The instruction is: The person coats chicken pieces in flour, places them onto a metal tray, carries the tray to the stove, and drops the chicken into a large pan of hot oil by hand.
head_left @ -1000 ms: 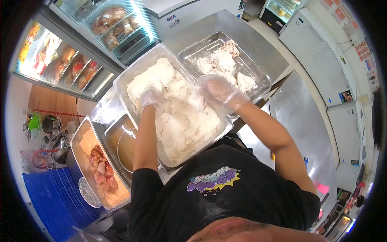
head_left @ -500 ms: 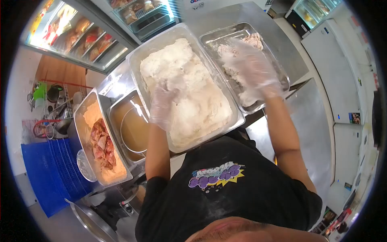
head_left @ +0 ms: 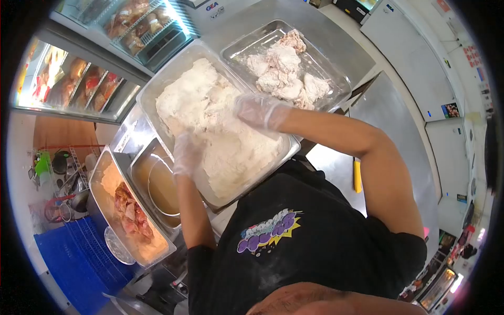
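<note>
White powder (head_left: 236,157) lies in the deep tray (head_left: 148,100), the left hand (head_left: 187,153) and right hand (head_left: 260,111) at it, fingers too blurred or hidden to tell whether apart or together; low, gentle strokes would best limit spills.

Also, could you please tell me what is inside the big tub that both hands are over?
The big tub holds pale, flour-like powder, heaped and lumpy. The left hand and right hand hide parts of it. Anything buried beneath its surface cannot be seen.
</note>
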A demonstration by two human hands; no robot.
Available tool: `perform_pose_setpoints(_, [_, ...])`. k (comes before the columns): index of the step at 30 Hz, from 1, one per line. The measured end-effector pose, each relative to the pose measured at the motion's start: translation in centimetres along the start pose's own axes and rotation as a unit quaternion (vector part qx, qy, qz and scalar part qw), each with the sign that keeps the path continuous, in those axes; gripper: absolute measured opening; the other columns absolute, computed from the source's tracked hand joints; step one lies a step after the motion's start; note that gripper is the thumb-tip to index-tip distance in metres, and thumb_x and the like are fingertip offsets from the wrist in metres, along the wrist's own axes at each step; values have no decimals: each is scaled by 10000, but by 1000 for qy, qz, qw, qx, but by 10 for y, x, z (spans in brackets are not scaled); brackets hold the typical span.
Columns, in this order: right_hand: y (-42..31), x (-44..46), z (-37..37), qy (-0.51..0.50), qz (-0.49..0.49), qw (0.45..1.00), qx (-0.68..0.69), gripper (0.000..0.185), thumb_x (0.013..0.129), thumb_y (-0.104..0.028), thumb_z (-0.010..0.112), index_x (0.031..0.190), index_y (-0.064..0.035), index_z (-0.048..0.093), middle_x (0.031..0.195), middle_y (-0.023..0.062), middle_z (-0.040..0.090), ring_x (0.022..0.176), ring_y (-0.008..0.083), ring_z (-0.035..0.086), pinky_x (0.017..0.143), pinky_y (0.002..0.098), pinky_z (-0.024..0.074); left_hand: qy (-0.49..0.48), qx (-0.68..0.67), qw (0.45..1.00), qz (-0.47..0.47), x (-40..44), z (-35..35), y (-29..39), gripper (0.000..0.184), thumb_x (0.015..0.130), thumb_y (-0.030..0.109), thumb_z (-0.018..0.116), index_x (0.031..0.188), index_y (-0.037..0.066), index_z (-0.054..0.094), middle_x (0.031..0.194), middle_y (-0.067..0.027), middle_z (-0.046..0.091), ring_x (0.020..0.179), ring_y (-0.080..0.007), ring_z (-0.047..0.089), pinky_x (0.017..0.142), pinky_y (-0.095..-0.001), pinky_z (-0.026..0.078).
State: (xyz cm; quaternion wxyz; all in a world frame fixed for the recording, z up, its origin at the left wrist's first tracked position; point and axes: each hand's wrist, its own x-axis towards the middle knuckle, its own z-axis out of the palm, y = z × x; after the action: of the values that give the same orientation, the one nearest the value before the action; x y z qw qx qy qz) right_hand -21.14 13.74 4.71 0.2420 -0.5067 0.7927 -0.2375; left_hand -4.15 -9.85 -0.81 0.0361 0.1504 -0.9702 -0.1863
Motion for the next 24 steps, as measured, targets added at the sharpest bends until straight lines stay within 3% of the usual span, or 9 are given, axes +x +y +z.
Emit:
perform_pose_setpoints(3, [10, 8, 21, 136, -183, 970, -86, 137, 890, -131, 637, 981, -60, 711, 880, 171, 684, 874, 325, 701, 819, 441, 570, -34, 49, 998, -20, 48, 17, 5, 428, 861, 159, 689, 1254, -7, 649, 1273, -240, 683, 1185, -382, 657, 997, -456, 540])
perform_pose_setpoints(6, [54, -3, 33, 93, -92, 971, -199, 154, 881, -115, 648, 1002, -32, 698, 930, 193, 678, 906, 340, 697, 844, 457, 558, -166, 97, 980, -43, 78, 31, 13, 334, 892, 167, 637, 1202, 54, 680, 1214, -216, 696, 1129, -392, 679, 967, -460, 553])
perform_pose_setpoints(9, [16, -41, -33, 189, 1, 982, -29, 173, 878, -78, 652, 1033, -30, 709, 1074, 195, 691, 1020, 326, 678, 924, 439, 535, -1, 239, 968, 79, 75, 92, -41, 281, 893, 186, 632, 1147, 114, 729, 1172, -172, 706, 1068, -396, 707, 910, -465, 578])
perform_pose_setpoints(11, [4, -84, -68, 274, 149, 912, 265, 246, 894, -97, 664, 1124, -46, 734, 1123, 147, 697, 1038, 261, 655, 951, 391, 515, -39, 258, 965, 10, 71, 84, -38, 257, 883, 187, 649, 1110, 129, 753, 1161, -165, 709, 1037, -385, 721, 863, -457, 592])
perform_pose_setpoints(14, [60, -141, -102, 339, 234, 856, 314, 292, 885, -168, 681, 1141, -47, 748, 1061, 111, 717, 921, 237, 658, 904, 361, 525, -58, 272, 958, -66, 71, 74, -21, 229, 873, 186, 663, 1065, 131, 776, 1169, -149, 710, 1012, -355, 733, 814, -451, 604])
perform_pose_setpoints(17, [153, -164, -82, 237, 244, 940, 14, 340, 887, -201, 685, 1191, -56, 730, 1067, 138, 727, 983, 297, 682, 929, 379, 535, -63, 281, 956, -63, 72, 77, -29, 224, 875, 187, 662, 1054, 120, 780, 1147, -131, 722, 1007, -329, 737, 796, -438, 608])
perform_pose_setpoints(20, [98, -138, -91, 214, 314, 890, -251, 384, 918, -226, 695, 1277, -91, 700, 1179, 160, 738, 1129, 304, 690, 1024, 371, 519, -76, 303, 949, -31, 77, 83, -48, 229, 884, 191, 660, 1058, 109, 784, 1110, -112, 744, 1008, -320, 741, 784, -427, 606])
perform_pose_setpoints(23, [-5, -91, -91, 286, 135, 921, -227, 384, 952, -265, 656, 1289, -83, 687, 1269, 188, 699, 1240, 332, 631, 1097, 418, 462, -118, 357, 927, 1, 75, 57, -32, 241, 881, 155, 670, 1087, 80, 770, 1067, -120, 757, 970, -297, 745, 758, -395, 597])
perform_pose_setpoints(24, [-15, -62, -74, 231, 111, 955, -151, 373, 979, -288, 602, 1273, -73, 681, 1267, 200, 688, 1235, 346, 621, 1102, 437, 453, -135, 378, 916, 12, 73, 46, -25, 249, 877, 136, 676, 1100, 68, 762, 1051, -127, 759, 951, -286, 746, 747, -380, 593])
